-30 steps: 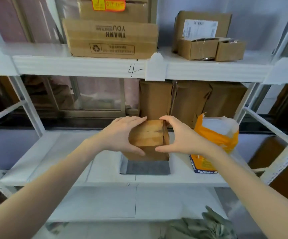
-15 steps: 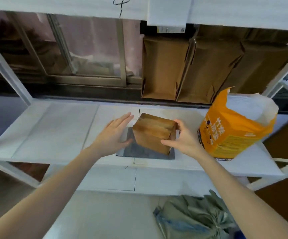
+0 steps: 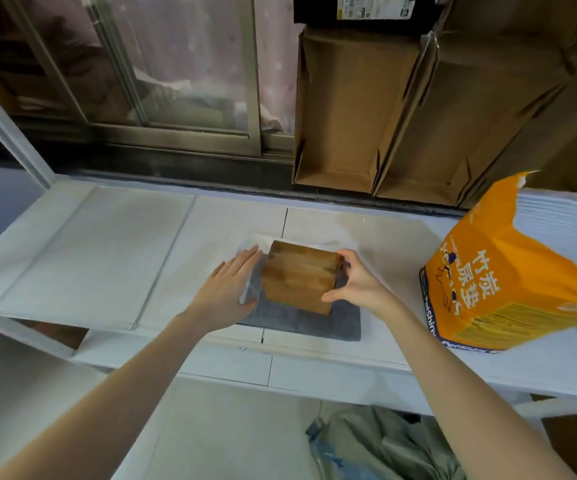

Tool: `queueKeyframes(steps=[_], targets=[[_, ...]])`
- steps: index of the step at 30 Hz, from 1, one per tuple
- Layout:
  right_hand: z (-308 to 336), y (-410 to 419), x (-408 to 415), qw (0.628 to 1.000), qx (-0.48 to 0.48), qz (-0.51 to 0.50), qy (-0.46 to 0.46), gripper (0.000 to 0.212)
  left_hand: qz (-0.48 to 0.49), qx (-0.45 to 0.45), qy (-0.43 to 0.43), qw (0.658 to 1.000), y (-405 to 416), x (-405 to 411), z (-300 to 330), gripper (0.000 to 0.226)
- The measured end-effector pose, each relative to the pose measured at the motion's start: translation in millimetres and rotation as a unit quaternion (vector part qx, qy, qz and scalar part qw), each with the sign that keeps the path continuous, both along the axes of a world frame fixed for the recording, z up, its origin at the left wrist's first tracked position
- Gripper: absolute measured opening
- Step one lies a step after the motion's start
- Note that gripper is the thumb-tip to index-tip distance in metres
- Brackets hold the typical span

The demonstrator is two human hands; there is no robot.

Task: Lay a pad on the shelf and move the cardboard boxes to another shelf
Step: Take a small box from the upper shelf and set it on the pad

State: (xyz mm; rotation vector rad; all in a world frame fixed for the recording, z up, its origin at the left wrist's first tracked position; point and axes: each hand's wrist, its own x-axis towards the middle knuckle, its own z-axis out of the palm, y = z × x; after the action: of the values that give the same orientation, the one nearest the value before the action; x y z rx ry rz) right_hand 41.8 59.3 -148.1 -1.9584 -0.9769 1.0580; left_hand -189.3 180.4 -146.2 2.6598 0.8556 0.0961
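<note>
A small brown cardboard box (image 3: pixel 299 277) rests on a folded grey pad (image 3: pixel 301 322) lying on the white shelf (image 3: pixel 107 251). My right hand (image 3: pixel 354 282) grips the box's right side, thumb at its front corner and fingers over its top edge. Flat and with its fingers apart, my left hand (image 3: pixel 233 287) lies on the pad's white left edge beside the box, holding nothing. An orange bag of pads (image 3: pixel 508 275) stands at the right end of the shelf, its top torn open.
Large open cardboard boxes (image 3: pixel 349 109) stand upright behind the shelf, right of a sliding window (image 3: pixel 176 64). A lower white shelf (image 3: pixel 231 434) runs below, with a grey-green bundle of cloth (image 3: pixel 380 445) on it. A shelf post (image 3: pixel 6 133) rises at the left.
The box came down from in front of the shelf onto the grey pad. My left hand let go of it and settled flat on the pad. The camera tilted downward.
</note>
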Motion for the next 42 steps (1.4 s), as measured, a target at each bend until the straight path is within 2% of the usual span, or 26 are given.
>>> queueKeyframes(steps=[5,9,14,17,19,22,25,29,33,37,42], targets=[[-14.2,10.2,6.2,0.999,-0.028,0.028,0.029,0.083,-0.037,0.011,0.035,0.999,0.1,11.1,-15.7,0.077],[-19.1,14.0,7.6,0.998,-0.037,0.035,0.037,0.087,-0.059,0.026,0.061,0.996,-6.6,23.6,-23.9,0.076],[-24.2,4.5,6.6,0.996,-0.063,0.061,-0.007,0.096,-0.070,0.028,0.137,0.988,-11.6,31.0,-29.2,0.073],[-28.4,-2.2,2.7,0.992,-0.045,0.063,-0.102,0.097,-0.069,0.027,0.167,0.983,-14.7,33.1,-31.8,0.075],[-27.4,-7.8,-3.2,0.977,-0.017,0.085,-0.193,0.086,-0.069,0.027,0.184,0.980,-16.2,34.1,-30.8,0.076],[-25.5,-14.6,-15.7,0.923,0.016,0.145,-0.356,0.062,-0.069,0.039,0.202,0.976,-16.2,36.9,-28.0,0.078],[-32.1,-19.2,-29.2,0.881,-0.008,0.185,-0.435,0.054,-0.065,0.042,0.216,0.973,-15.7,41.9,-26.8,0.080],[-34.6,-19.3,-38.8,0.873,-0.045,0.186,-0.448,0.056,-0.065,0.046,0.222,0.972,-18.1,41.5,-23.2,0.080],[-18.2,-17.1,-39.1,0.879,-0.071,0.191,-0.432,0.064,-0.061,0.074,0.186,0.978,-20.7,28.7,-10.1,0.084],[12.5,-29.5,-43.7,0.886,-0.053,0.166,-0.430,0.071,-0.066,0.105,0.166,0.978,-16.1,12.7,25.1,0.087],[74.3,-50.1,-52.8,0.873,-0.048,0.155,-0.460,0.073,-0.076,0.170,0.142,0.972,-17.6,-1.4,87.7,0.087]])
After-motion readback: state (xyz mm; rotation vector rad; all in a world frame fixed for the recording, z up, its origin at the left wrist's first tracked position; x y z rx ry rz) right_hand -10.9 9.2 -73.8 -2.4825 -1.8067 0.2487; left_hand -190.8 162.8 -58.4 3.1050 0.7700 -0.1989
